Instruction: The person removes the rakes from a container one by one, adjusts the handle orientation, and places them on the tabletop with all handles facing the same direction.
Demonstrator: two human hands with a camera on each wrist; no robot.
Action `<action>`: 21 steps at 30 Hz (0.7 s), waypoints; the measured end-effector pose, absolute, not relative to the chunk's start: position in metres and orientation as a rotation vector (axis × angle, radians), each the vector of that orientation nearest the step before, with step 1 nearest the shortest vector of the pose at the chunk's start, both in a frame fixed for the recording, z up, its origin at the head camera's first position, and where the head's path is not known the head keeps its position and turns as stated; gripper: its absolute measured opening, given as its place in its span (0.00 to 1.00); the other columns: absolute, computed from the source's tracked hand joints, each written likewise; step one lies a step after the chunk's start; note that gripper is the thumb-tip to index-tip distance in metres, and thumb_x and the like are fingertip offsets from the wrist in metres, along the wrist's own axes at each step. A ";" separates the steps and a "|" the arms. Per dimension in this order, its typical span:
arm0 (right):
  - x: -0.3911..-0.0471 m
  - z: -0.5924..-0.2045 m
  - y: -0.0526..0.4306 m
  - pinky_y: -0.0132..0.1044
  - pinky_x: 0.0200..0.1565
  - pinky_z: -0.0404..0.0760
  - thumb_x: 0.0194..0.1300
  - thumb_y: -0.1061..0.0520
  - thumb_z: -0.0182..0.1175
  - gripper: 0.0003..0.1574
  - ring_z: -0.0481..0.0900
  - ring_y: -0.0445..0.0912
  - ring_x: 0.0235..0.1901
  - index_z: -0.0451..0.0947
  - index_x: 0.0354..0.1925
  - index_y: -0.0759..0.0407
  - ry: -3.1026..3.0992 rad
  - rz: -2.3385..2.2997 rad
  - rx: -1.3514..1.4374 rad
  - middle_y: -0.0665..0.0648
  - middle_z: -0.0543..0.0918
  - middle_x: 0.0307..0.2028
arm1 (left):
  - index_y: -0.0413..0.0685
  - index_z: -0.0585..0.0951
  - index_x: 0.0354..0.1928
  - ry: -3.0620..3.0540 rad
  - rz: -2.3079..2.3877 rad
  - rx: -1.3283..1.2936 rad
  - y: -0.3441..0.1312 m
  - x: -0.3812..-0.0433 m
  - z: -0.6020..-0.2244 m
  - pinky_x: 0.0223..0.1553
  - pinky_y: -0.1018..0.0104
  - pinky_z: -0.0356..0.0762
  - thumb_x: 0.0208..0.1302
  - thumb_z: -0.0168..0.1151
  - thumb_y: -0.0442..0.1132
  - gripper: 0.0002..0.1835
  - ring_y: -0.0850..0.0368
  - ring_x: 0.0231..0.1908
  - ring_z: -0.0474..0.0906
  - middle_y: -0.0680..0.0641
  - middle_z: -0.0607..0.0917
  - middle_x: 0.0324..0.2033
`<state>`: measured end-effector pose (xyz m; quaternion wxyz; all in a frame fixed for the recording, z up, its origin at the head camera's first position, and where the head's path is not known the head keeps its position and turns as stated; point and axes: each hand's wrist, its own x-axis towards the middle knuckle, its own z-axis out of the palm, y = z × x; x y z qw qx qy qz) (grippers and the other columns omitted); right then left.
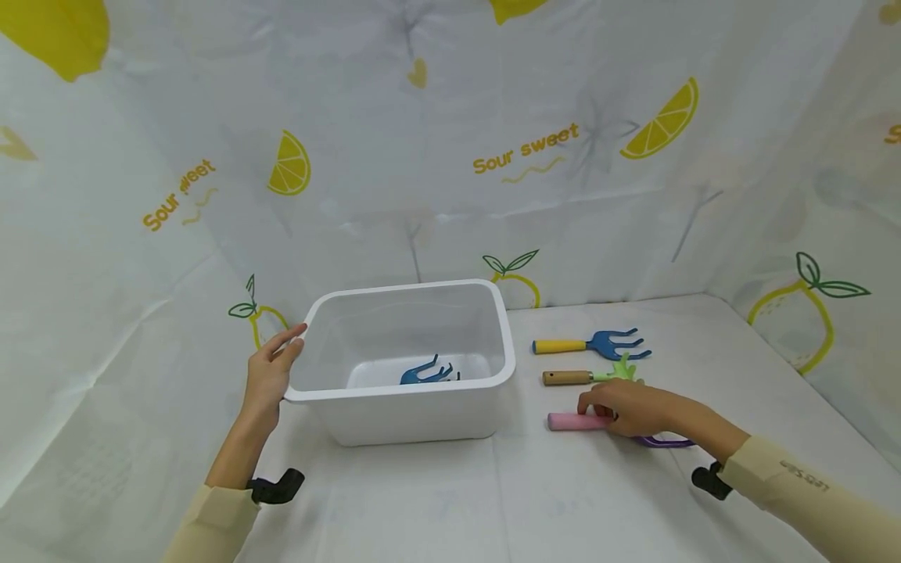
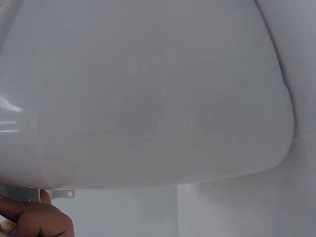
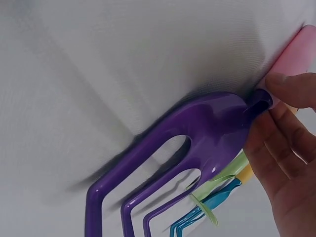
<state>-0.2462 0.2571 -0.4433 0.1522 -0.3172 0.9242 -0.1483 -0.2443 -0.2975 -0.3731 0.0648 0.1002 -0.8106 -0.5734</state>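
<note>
A white plastic tub (image 1: 411, 418) stands at the middle left, and my left hand (image 1: 271, 371) grips its left rim with thumb and fingers. In the left wrist view the tub's outer wall (image 2: 158, 98) fills most of the picture, with curled fingers (image 2: 42, 219) under the rim. My right hand (image 1: 629, 408) pinches the pink handle of a purple hand rake (image 3: 212, 128) near its neck. The rake lies along the white cloth, its bent tines pointing right in the head view. A blue hand rake head (image 1: 425, 374) shows inside the tub, partly hidden by the front wall.
Behind the right hand lie a wooden-handled light green garden tool (image 1: 570, 378) and a yellow-handled blue hand rake (image 1: 591, 344). The white cloth (image 1: 422, 500) covers the table, and a lemon-printed curtain (image 1: 394, 180) hangs close behind the tub.
</note>
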 end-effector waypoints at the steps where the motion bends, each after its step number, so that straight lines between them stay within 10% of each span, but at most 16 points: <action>1: -0.247 -0.443 0.257 0.31 0.38 0.76 0.63 0.65 0.67 0.20 0.73 0.36 0.35 0.84 0.49 0.42 2.656 -0.417 -0.913 0.40 0.78 0.32 | 0.62 0.70 0.76 -2.445 -1.731 0.301 -0.298 -0.244 -0.373 0.42 0.68 0.84 0.80 0.50 0.57 0.28 0.69 0.46 0.81 0.42 0.75 0.71; 21: -0.249 -0.445 0.253 0.33 0.40 0.78 0.62 0.66 0.69 0.25 0.73 0.37 0.37 0.83 0.50 0.39 2.679 -0.413 -0.891 0.40 0.78 0.34 | 0.62 0.70 0.76 -2.441 -1.730 0.305 -0.298 -0.246 -0.374 0.42 0.68 0.84 0.80 0.50 0.56 0.27 0.68 0.46 0.81 0.42 0.75 0.71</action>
